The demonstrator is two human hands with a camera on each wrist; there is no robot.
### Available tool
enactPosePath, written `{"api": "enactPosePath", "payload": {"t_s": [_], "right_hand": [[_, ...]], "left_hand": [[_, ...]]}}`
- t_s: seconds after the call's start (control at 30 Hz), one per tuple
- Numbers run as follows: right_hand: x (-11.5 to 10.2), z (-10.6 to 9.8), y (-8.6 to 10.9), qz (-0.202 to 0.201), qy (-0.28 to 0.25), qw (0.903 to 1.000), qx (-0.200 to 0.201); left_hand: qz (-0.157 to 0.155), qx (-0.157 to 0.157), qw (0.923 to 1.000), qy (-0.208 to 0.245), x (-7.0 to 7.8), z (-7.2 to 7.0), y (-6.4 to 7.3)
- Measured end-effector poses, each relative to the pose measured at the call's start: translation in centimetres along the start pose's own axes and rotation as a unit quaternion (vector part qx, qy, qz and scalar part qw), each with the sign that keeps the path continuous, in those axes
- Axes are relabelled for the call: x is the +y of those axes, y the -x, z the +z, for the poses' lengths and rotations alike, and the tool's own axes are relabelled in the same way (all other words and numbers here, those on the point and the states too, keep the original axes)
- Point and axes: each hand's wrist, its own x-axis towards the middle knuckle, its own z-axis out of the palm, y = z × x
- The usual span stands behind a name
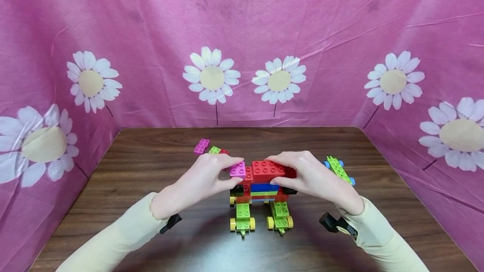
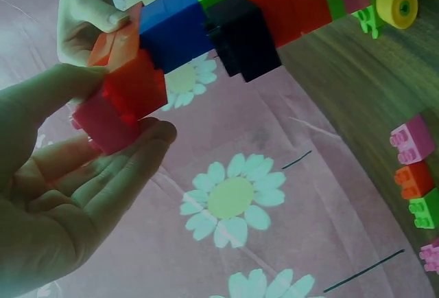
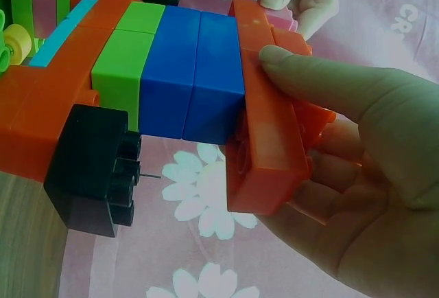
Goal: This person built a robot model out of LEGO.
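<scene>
A toy brick model stands mid-table on green wheeled bases (image 1: 243, 211) with yellow wheels (image 1: 252, 223). Its middle has blue bricks (image 3: 195, 71), a lime brick (image 3: 123, 64) and black bricks (image 3: 89, 167) sticking out at the sides. My left hand (image 1: 196, 181) pinches a pink brick (image 1: 238, 168) at the model's top left, thumb and fingers on opposite sides. On the top right, my right hand (image 1: 308, 177) grips a long red brick (image 1: 266, 169); the right wrist view shows the thumb on one face and fingers behind. The pink brick sits against the red top.
Behind the left hand lie loose bricks: pink (image 1: 202, 146), lime (image 1: 214, 150) and red (image 1: 224, 151). A lime wheeled base (image 1: 338, 169) with blue wheels is at right. A pink flowered cloth (image 1: 242, 20) surrounds the wooden table (image 1: 151, 146).
</scene>
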Motion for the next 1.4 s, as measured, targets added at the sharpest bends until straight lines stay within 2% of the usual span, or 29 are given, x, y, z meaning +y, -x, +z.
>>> {"api": "enactPosePath", "payload": {"t_s": [0.17,0.23,0.3,0.43,0.53,0.6,0.77,0.93,1.03,1.13,1.27,1.4], "right_hand": [[0.0,-0.1,0.0,0.004,-0.004,1.0000,-0.003],[0.0,-0.1,0.0,0.008,-0.007,0.9999,-0.006],[-0.1,-0.1,0.0,0.013,-0.011,0.9998,-0.010],[-0.2,-0.2,0.1,0.022,-0.017,0.9995,-0.012],[-0.2,-0.2,0.0,0.024,-0.019,0.9995,-0.011],[-0.2,-0.2,0.0,0.025,-0.020,0.9994,-0.012],[-0.2,-0.1,0.1,0.029,-0.025,0.9991,-0.015],[-0.3,-0.1,0.2,0.036,-0.028,0.9988,-0.018],[-0.3,-0.1,0.2,0.040,-0.031,0.9985,-0.021],[-0.3,-0.1,0.3,0.042,-0.038,0.9982,-0.022],[-0.3,-0.1,0.2,0.039,-0.051,0.9977,-0.021],[-0.2,-0.1,0.1,0.036,-0.053,0.9978,-0.017]], "left_hand": [[0.007,-0.004,0.9999,0.010,-0.6,0.2,0.0],[0.006,-0.008,0.9994,0.034,-1.1,0.0,0.1],[-0.013,-0.009,0.9978,0.065,-1.9,-0.4,0.3],[-0.088,0.018,0.9898,0.111,-4.4,-1.6,0.5],[-0.128,0.035,0.9863,0.098,-7.1,-1.9,0.4],[-0.140,0.035,0.9865,0.078,-9.2,-1.6,0.4],[-0.174,0.025,0.9843,0.022,-14.3,0.4,0.3],[-0.224,0.023,0.9741,-0.021,-17.5,2.3,-0.1],[-0.252,0.010,0.9669,-0.041,-18.6,3.1,-0.5],[-0.259,-0.002,0.9644,-0.053,-19.3,3.9,-0.9],[-0.262,-0.012,0.9635,-0.056,-19.5,4.7,-1.2],[-0.276,-0.023,0.9591,-0.057,-19.4,5.1,-1.3]]}}
